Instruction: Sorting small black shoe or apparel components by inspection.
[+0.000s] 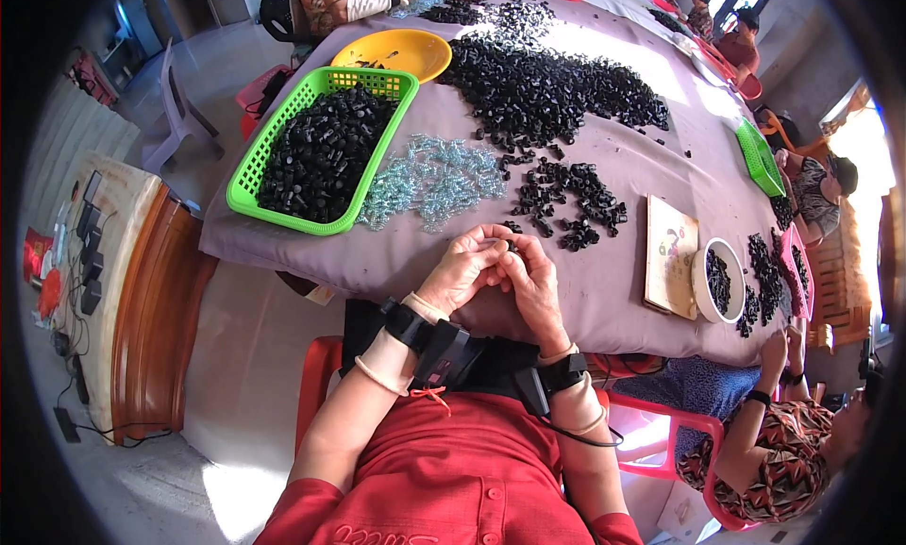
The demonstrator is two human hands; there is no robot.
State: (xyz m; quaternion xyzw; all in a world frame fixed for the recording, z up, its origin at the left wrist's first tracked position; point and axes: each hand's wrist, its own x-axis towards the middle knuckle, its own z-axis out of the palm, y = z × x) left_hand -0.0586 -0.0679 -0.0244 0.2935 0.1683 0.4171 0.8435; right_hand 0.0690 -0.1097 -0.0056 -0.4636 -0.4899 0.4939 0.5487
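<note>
My left hand (462, 273) and my right hand (534, 283) meet just over the table's near edge, fingertips pinched together. Between them shows a small black plastic part (511, 246), mostly covered by the fingers. Just beyond my hands lies a loose group of small black plastic parts (590, 205). To their left spreads a heap of small, glinting, pale bluish pieces that look like springs (436, 179). A green basket (243, 188) at the left holds many black parts, and a large black heap (543, 87) covers the table farther off.
A yellow plate (415, 50) stands behind the basket. To the right are a notepad-like board (672, 252), a white bowl (700, 279) of black parts and a pink tray (797, 271). Another person (774, 451) sits close on my right; others sit around the cloth-covered table (311, 252).
</note>
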